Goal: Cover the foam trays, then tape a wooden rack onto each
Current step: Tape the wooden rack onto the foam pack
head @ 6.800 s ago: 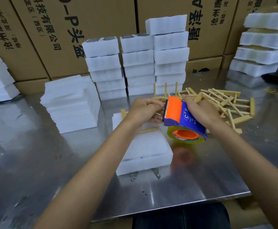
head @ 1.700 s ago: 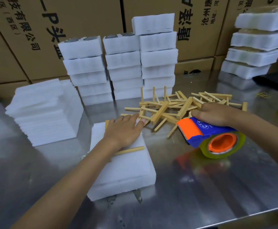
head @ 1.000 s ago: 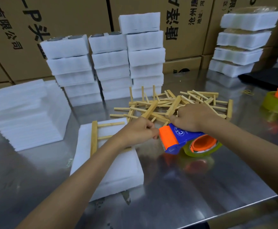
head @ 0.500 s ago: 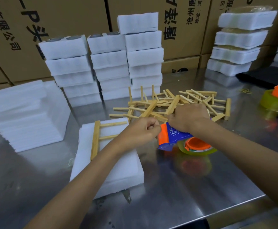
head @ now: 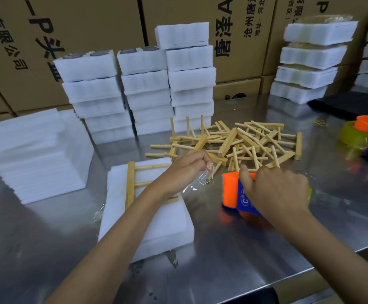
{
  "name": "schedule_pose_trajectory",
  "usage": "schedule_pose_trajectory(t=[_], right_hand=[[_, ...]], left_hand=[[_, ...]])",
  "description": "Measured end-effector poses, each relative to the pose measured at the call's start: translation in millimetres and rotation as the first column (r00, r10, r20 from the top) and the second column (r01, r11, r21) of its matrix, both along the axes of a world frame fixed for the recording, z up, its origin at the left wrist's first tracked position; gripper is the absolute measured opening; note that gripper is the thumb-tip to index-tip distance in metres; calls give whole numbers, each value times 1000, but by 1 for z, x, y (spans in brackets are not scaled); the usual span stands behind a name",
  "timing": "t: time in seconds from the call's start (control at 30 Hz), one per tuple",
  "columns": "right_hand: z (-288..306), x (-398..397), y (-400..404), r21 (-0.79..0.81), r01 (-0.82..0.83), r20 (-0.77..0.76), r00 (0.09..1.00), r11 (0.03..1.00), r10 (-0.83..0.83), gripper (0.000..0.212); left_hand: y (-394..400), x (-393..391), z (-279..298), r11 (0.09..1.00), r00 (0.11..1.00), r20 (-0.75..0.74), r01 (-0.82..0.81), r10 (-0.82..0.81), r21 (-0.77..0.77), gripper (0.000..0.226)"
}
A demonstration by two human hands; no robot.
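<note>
A covered white foam tray [head: 161,224] lies on the steel table in front of me with a wooden rack [head: 132,185] on top of it. My left hand [head: 187,167] hovers over the tray's far right corner and pinches the free end of the clear tape [head: 205,181]. Just right of the tray, my right hand [head: 275,191] grips the orange and blue tape dispenser [head: 235,191], which rests low on the table. My left forearm hides part of the rack.
A heap of loose wooden racks [head: 240,143] lies behind my hands. Stacks of foam trays [head: 143,88] stand at the back, flat foam covers [head: 31,154] are piled at left, more trays [head: 310,62] at back right. A second tape dispenser [head: 367,139] sits far right.
My hands have drawn apart: the left pulled a short length of tape away from the dispenser, and the right moved the dispenser to the right and lower onto the table.
</note>
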State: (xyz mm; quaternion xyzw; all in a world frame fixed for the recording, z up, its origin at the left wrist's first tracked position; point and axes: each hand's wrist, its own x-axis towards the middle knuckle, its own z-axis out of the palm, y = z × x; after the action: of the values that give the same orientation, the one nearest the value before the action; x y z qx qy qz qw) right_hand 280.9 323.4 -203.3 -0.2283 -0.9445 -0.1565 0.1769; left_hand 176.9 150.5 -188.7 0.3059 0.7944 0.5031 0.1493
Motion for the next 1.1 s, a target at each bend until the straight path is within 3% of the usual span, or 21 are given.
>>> schedule_pose_trajectory(t=[0.13, 0.23, 0.27, 0.3, 0.37, 0.4, 0.43, 0.53, 0.6, 0.67, 0.73, 0.87, 1.0, 1.1], right_hand=[[4, 5, -3, -116, 3, -66, 998, 993, -11, 57], [23, -2, -6, -117, -188, -213, 964, 975, 160, 35], [28, -6, -11, -182, -289, -268, 934, 940, 236, 32], [34, -11, -16, -342, -384, -288, 912, 858, 293, 35], [44, -23, -30, -726, -418, -240, 898, 546, 370, 41], [45, -28, -36, -804, -389, -202, 890, 450, 408, 41], [45, -32, -41, -818, -375, -174, 884, 436, 435, 42], [41, -41, -45, -812, -359, -169, 900, 460, 402, 42], [37, -44, -46, -821, -330, -148, 912, 467, 384, 42], [33, -45, -47, -763, -346, -125, 908, 546, 400, 42], [28, -43, -49, -668, -387, -120, 899, 635, 422, 41], [19, -42, -59, -453, -459, -105, 879, 764, 465, 41], [6, -43, -75, -252, -514, -2, 848, 820, 531, 45], [-3, -48, -84, -300, -535, 11, 826, 790, 563, 46]], left_hand=[[-1, -2, 1, 999, 999, -33, -4, 3, -37, 18], [-1, 0, 4, 1000, 1000, -22, -16, 15, -21, 19], [-1, 2, 4, 1000, 1000, -17, -17, 17, -7, 20], [0, 3, 5, 1000, 1000, -14, -16, 16, 9, 21], [0, 6, 6, 999, 1000, -3, -21, 21, 34, 19], [0, 7, 7, 999, 1000, 1, -30, 30, 40, 19], [0, 8, 7, 998, 999, 2, -44, 44, 42, 21], [-1, 7, 6, 994, 991, -85, -106, 104, -26, 25], [-4, 6, 3, 978, 957, -257, -170, 134, -124, 31], [-15, 6, 3, 937, 869, -473, -272, 142, -218, 35], [-34, 5, 9, 907, 795, -575, -369, 195, -202, 38], [-83, 1, 24, 834, 728, -540, -545, 423, -81, 37], [-132, 0, 12, 744, 708, -383, -664, 594, -74, 34], [-160, 8, -20, 681, 673, -253, -729, 695, -70, 33]])
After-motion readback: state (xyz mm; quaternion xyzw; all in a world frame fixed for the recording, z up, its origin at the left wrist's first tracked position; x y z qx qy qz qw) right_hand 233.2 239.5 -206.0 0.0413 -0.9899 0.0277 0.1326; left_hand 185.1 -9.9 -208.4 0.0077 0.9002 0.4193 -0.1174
